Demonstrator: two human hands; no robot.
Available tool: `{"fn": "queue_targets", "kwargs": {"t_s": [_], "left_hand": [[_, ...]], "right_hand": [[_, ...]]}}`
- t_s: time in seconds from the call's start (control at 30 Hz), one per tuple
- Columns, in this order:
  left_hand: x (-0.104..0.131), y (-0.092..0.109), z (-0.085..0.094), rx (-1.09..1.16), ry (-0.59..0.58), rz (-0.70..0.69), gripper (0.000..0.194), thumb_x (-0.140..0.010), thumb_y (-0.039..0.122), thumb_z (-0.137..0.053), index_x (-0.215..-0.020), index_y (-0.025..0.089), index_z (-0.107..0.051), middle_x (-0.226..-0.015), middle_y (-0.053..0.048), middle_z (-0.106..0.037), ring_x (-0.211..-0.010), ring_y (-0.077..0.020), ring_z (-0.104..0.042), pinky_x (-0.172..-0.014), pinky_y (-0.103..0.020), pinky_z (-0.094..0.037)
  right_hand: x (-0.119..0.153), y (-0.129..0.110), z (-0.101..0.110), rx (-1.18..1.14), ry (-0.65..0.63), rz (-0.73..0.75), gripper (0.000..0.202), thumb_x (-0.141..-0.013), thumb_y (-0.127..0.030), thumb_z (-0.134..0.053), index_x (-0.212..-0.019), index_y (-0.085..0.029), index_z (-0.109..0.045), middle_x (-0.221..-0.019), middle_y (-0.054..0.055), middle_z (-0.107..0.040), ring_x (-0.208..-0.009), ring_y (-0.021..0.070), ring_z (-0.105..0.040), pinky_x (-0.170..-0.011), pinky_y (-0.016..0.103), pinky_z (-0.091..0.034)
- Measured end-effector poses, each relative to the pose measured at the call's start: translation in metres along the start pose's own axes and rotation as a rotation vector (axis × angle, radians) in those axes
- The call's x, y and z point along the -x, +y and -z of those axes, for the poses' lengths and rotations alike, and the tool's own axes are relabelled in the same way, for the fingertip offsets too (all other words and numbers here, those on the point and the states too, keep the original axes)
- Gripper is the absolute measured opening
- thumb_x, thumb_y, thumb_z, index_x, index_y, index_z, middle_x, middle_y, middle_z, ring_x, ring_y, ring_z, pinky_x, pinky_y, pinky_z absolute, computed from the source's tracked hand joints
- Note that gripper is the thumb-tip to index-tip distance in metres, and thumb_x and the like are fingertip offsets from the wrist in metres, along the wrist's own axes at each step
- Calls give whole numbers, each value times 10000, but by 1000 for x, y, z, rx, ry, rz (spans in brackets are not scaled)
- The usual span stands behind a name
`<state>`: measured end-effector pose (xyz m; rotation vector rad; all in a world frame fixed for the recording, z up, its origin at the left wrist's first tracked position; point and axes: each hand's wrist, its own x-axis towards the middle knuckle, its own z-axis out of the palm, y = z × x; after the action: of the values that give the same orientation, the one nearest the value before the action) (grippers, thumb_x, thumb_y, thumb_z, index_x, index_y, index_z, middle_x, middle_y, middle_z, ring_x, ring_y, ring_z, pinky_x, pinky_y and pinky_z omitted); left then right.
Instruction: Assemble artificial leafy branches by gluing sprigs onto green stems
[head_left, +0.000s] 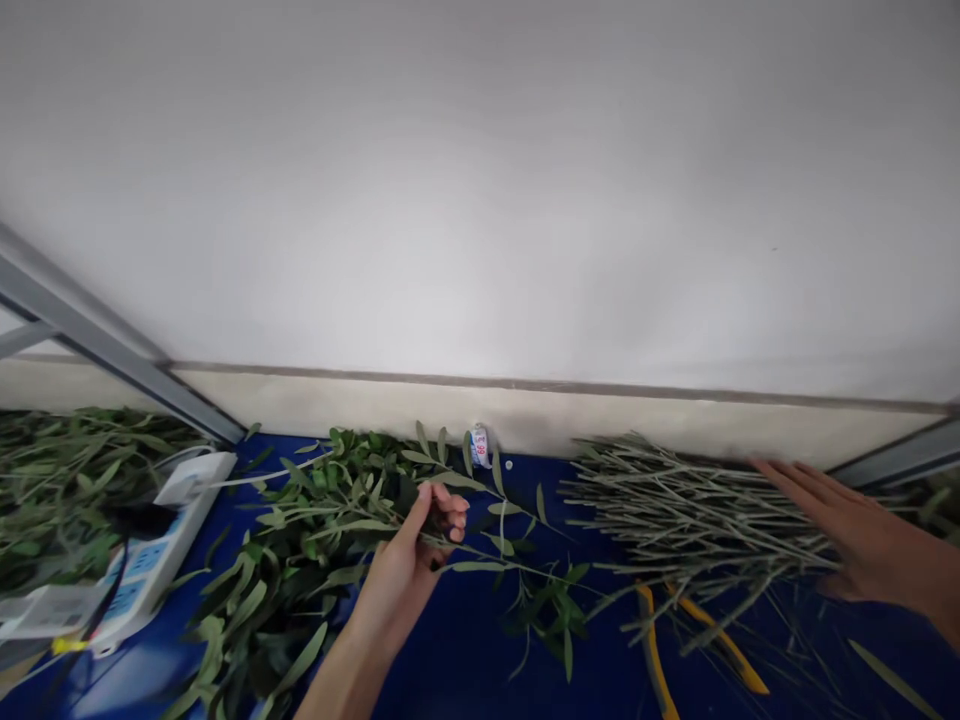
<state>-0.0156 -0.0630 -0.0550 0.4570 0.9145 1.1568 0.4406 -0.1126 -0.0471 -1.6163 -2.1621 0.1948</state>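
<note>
My left hand (412, 550) is closed around a thin leafy branch (517, 567), whose stem runs out to the right over the blue surface. Beneath and left of that hand spreads a heap of leafy branches (300, 510). My right hand (862, 530), fingers stretched out, is over the right end of a pile of bare stems (690, 500); whether it touches them I cannot tell. Yellow-handled cutters (652, 650) lie partly under the stems, their jaws hidden. A small leafy sprig (555, 605) rests between the two piles.
A white power strip (142, 570) with cables lies at the left, beside more foliage (82, 460). A small white printed roll or wrapper (479, 446) sits against the wall (480, 200). Metal frame posts (112, 350) stand at both sides of the blue tabletop (450, 660).
</note>
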Motion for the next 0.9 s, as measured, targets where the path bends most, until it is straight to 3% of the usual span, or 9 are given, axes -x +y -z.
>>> {"fn": "queue_targets", "kwargs": {"t_s": [0.13, 0.23, 0.3, 0.4, 0.63, 0.77, 0.9], "left_hand": [[-1, -1, 3, 1, -4, -15, 362, -744, 427, -921, -817, 157, -691, -815, -48, -701, -703, -120, -600, -601, -180, -529], [-2, -1, 3, -37, 25, -10, 372, -752, 447, -911, -827, 162, -685, -825, -45, -692, -708, -122, -595, -605, -183, -533], [-2, 0, 3, -66, 55, 9, 402, -719, 462, -928, -822, 169, -674, -822, -36, -684, -687, -118, -585, -593, -180, -528], [-4, 0, 3, -83, 103, 32, 446, -653, 465, -962, -806, 177, -658, -809, -24, -674, -653, -114, -569, -568, -178, -519], [-12, -3, 6, -115, 91, -5, 452, -649, 486, -957, -780, 163, -670, -810, -39, -673, -673, -126, -575, -571, -182, -523], [-13, -1, 10, -142, 89, -19, 434, -671, 483, -945, -800, 164, -680, -831, -47, -684, -682, -132, -583, -585, -188, -535], [-14, 0, 15, -160, 97, -20, 433, -662, 489, -946, -792, 169, -685, -831, -45, -686, -682, -140, -586, -589, -198, -545]], "right_hand": [[9, 47, -30, 167, -119, -54, 890, -652, -308, -735, -1517, -244, -533, -1549, 145, -521, -1420, 428, -478, -1140, 496, -449], [24, 99, -50, 263, -270, -100, 941, -592, -257, -709, -1512, -179, -532, -1536, 177, -533, -1414, 437, -485, -1161, 488, -420], [33, 132, -57, 313, -384, -105, 957, -580, -235, -683, -1507, -66, -517, -1522, 239, -531, -1405, 434, -496, -1161, 478, -418], [42, 162, -63, 332, -405, -133, 938, -569, -209, -671, -1459, 46, -527, -1485, 310, -536, -1364, 443, -534, -1130, 458, -450], [46, 157, -63, 321, -354, -119, 811, -679, -161, -648, -1467, -9, -533, -1517, 306, -497, -1438, 398, -472, -1184, 417, -373], [45, 150, -57, 282, -317, -76, 786, -711, -117, -610, -1489, -50, -520, -1554, 262, -467, -1376, 329, -554, -1098, 325, -448], [44, 144, -55, 301, -226, -78, 724, -705, -133, -642, -1417, -5, -592, -1377, 287, -624, -1249, 357, -643, -1027, 356, -497]]}}
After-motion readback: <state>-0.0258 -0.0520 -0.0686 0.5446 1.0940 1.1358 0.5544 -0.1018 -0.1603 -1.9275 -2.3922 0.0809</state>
